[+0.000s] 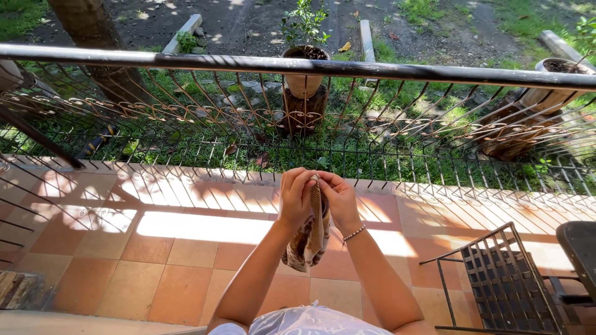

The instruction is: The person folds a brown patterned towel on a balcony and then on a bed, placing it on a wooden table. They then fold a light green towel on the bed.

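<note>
Both of my hands are raised in front of me and pinch the top of a brown and beige patterned cloth (311, 239) that hangs down between them. My left hand (295, 196) grips the cloth's upper edge from the left. My right hand (338, 200), with a beaded bracelet on its wrist, grips the same edge from the right. The two hands touch each other at the fingertips. The cloth dangles over a terracotta tiled floor (155, 260).
A black wrought-iron railing (298, 65) runs across the terrace edge ahead. Beyond it stand potted plants (304, 62) on stumps, grass and a tree trunk. A black metal chair (503, 279) stands at the lower right.
</note>
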